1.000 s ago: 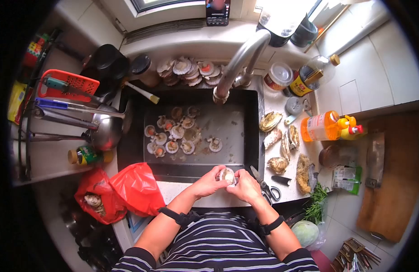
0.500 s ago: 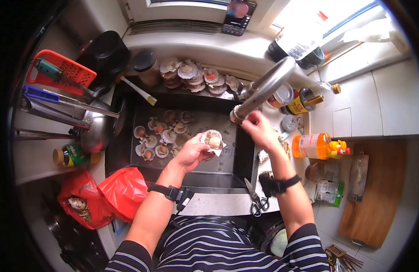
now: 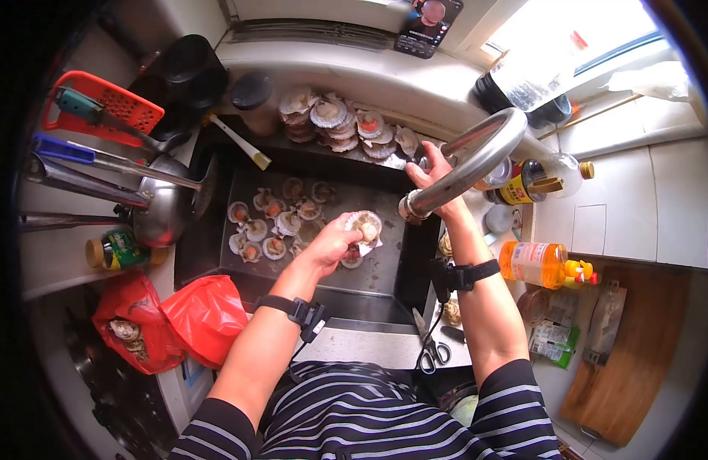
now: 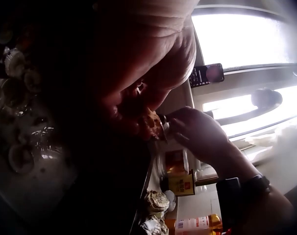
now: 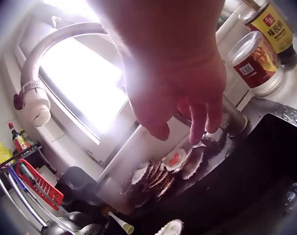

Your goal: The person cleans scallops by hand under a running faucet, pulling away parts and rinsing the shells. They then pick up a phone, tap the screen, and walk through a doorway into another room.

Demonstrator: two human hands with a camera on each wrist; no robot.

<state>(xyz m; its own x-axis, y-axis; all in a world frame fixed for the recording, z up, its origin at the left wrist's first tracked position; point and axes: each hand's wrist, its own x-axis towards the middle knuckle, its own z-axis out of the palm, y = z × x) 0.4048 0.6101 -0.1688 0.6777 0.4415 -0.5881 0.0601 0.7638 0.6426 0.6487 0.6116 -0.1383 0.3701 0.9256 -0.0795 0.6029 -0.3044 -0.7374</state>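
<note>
Over the sink (image 3: 385,268), my left hand (image 3: 328,247) holds a scallop on its half shell (image 3: 367,227), thumb on top near the pale meat. My right hand (image 3: 431,170) reaches past the curved faucet (image 3: 476,170), holding nothing that shows. In the right wrist view its fingers (image 5: 197,120) hang down, loosely spread, by the faucet's base (image 5: 235,122). Right beside them stands a row of stacked scallop shells (image 5: 160,171) on the sink's back ledge. More scallops (image 3: 287,223) lie on the sink floor to the left.
Scissors (image 3: 426,349) lie on the front counter. To the right stand an orange bottle (image 3: 534,263) and a sauce bottle (image 3: 515,184). A red bag (image 3: 208,314) sits at left, below a ladle (image 3: 156,218). A brush (image 3: 243,146) lies across the sink's back left corner.
My left hand has carried the scallop forward from the counter edge out over the sink. My right hand has left the shell and moved forward past the faucet spout.
</note>
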